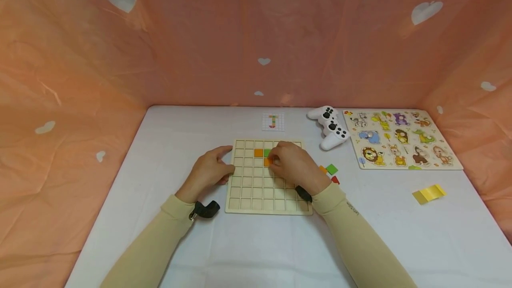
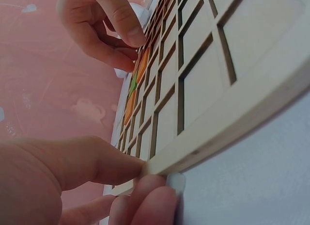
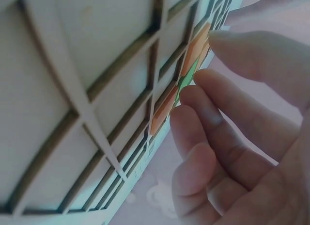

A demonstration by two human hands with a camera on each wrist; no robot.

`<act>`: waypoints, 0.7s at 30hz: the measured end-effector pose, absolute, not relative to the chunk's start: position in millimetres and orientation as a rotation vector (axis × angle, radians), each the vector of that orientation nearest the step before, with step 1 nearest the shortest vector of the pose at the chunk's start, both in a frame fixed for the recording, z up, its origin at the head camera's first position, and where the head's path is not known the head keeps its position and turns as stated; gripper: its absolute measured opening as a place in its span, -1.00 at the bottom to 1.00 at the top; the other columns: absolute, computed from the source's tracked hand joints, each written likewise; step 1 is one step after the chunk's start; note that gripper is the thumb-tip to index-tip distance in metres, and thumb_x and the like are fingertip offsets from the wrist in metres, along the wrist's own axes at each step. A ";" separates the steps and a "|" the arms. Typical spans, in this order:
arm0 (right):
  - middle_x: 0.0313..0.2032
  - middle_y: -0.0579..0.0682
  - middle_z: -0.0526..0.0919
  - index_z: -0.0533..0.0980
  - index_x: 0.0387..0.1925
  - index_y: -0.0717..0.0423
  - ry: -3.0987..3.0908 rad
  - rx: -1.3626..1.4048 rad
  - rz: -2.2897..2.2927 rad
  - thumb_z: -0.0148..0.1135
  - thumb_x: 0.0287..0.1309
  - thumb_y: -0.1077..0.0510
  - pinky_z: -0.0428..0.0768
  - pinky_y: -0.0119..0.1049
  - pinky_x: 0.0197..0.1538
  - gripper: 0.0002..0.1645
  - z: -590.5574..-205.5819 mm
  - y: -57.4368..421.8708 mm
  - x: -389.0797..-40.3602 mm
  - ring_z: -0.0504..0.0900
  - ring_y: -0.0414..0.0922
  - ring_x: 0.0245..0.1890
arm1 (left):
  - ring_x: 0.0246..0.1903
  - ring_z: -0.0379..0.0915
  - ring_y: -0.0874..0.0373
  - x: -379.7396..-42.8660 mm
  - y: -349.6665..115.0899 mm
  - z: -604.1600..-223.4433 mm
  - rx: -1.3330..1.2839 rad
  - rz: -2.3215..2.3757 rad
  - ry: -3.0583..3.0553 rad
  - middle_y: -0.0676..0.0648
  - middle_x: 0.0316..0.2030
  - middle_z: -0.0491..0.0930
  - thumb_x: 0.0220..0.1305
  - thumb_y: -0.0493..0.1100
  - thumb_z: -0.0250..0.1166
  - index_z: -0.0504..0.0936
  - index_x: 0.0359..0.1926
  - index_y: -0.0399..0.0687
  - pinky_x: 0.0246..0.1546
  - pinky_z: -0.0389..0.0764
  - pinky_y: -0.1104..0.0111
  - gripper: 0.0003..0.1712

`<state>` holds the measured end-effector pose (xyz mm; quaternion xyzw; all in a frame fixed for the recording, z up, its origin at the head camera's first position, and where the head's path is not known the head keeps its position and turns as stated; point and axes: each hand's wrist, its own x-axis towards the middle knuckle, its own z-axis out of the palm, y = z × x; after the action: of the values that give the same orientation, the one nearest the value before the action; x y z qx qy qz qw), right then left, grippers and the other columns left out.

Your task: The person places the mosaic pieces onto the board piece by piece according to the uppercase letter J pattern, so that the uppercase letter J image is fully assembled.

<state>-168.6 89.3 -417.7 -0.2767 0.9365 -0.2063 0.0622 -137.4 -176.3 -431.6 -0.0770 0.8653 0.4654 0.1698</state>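
A wooden grid board point(image 1: 250, 181) lies in front of me, bearing an orange tile point(image 1: 258, 153) and a green tile point(image 1: 267, 152) side by side in its upper rows. My left hand point(image 1: 209, 170) grips the board's left edge; in the left wrist view its thumb point(image 2: 116, 164) lies at the rim, other fingers curled against the side. Over the board's upper right reaches my right hand point(image 1: 294, 163). Its thumb and index fingertip pinch another orange tile point(image 1: 266, 162) just below the green one. The remaining fingers of that hand are bent, hiding several cells.
Right of the board are loose orange, green point(image 1: 332, 169) and red point(image 1: 335, 180) pieces, partly behind my right wrist. A pattern card point(image 1: 274, 122) lies beyond the board. Farther right are a white game controller point(image 1: 330, 127), an animal puzzle point(image 1: 404, 140) and a yellow strip point(image 1: 429, 194).
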 end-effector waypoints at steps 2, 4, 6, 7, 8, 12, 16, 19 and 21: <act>-0.13 -0.01 0.74 0.79 -0.06 0.10 2.831 -0.816 -0.644 0.36 0.32 0.15 0.73 -0.08 0.07 -0.77 -417.3 92.3 -168.8 0.69 -0.05 -0.12 | -0.57 0.61 0.18 -137.8 -176.2 -431.4 -0.219 1.327 2.455 -0.07 -0.48 0.70 0.29 -0.23 0.39 0.39 0.61 0.05 -0.46 0.70 0.38 -0.14; -0.13 -0.03 0.74 0.79 -0.05 0.10 2.829 -0.792 -0.667 0.37 0.33 0.14 0.72 -0.08 0.09 -0.76 -417.6 97.3 -168.5 0.69 -0.05 -0.11 | -0.57 0.61 0.18 -138.1 -176.0 -431.1 -0.221 1.329 2.449 -0.07 -0.49 0.70 0.29 -0.24 0.39 0.39 0.61 0.05 -0.46 0.70 0.39 -0.13; -0.11 -0.02 0.75 0.79 -0.03 0.10 2.830 -0.753 -0.690 0.38 0.34 0.12 0.71 -0.06 0.13 -0.75 -417.8 104.0 -167.1 0.70 -0.04 -0.07 | -0.57 0.61 0.18 -137.7 -176.2 -430.4 -0.225 1.322 2.452 -0.07 -0.49 0.69 0.29 -0.24 0.39 0.39 0.61 0.05 -0.46 0.71 0.38 -0.14; -0.10 -0.02 0.75 0.79 -0.02 0.11 2.837 -0.730 -0.696 0.38 0.34 0.12 0.71 -0.05 0.15 -0.74 -418.1 108.8 -165.9 0.71 -0.03 -0.05 | -0.57 0.61 0.17 -137.7 -175.9 -430.8 -0.223 1.318 2.451 -0.07 -0.50 0.69 0.29 -0.24 0.39 0.39 0.61 0.05 -0.45 0.71 0.38 -0.14; -0.10 0.00 0.75 0.78 -0.01 0.12 2.844 -0.710 -0.694 0.38 0.34 0.11 0.71 -0.03 0.16 -0.72 -418.4 113.8 -164.5 0.71 -0.02 -0.04 | -0.57 0.61 0.17 -137.6 -175.7 -430.8 -0.219 1.317 2.450 -0.07 -0.50 0.69 0.29 -0.24 0.39 0.39 0.61 0.04 -0.45 0.71 0.38 -0.14; -0.12 0.02 0.75 0.78 -0.01 0.16 2.865 -0.616 -0.714 0.36 0.32 0.12 0.70 0.00 0.14 -0.70 -418.1 136.9 -157.2 0.70 -0.02 -0.09 | -0.57 0.61 0.16 -136.9 -177.3 -430.4 -0.212 1.312 2.456 -0.07 -0.50 0.68 0.30 -0.23 0.38 0.39 0.61 0.03 -0.45 0.70 0.37 -0.15; -0.10 0.02 0.75 0.77 0.01 0.17 2.881 -0.519 -0.738 0.35 0.35 0.13 0.70 0.02 0.13 -0.70 -417.9 161.5 -149.6 0.71 -0.01 -0.08 | -0.56 0.62 0.15 -136.2 -181.4 -430.5 -0.228 1.305 2.465 -0.09 -0.46 0.69 0.32 -0.22 0.37 0.38 0.61 0.05 -0.43 0.71 0.36 -0.16; -0.07 0.04 0.75 0.76 0.03 0.17 2.880 -0.438 -0.733 0.39 0.38 0.10 0.71 0.03 0.09 -0.70 -416.9 178.9 -144.7 0.71 -0.01 -0.08 | -0.55 0.64 0.14 -136.0 -184.7 -430.6 -0.232 1.303 2.465 -0.10 -0.43 0.69 0.33 -0.22 0.37 0.37 0.62 0.05 -0.42 0.72 0.36 -0.16; -0.08 0.05 0.75 0.76 0.02 0.17 2.882 -0.403 -0.709 0.42 0.38 0.07 0.70 0.01 0.05 -0.69 -416.4 188.7 -143.1 0.69 -0.02 -0.12 | -0.54 0.65 0.14 -136.0 -187.0 -430.2 -0.236 1.306 2.464 -0.11 -0.41 0.69 0.33 -0.22 0.37 0.37 0.62 0.05 -0.41 0.74 0.35 -0.15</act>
<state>-143.1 188.7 -416.4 -0.1342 0.9596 -0.2362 0.0732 -136.0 -187.0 -430.2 -0.0830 0.8675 0.4598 0.1708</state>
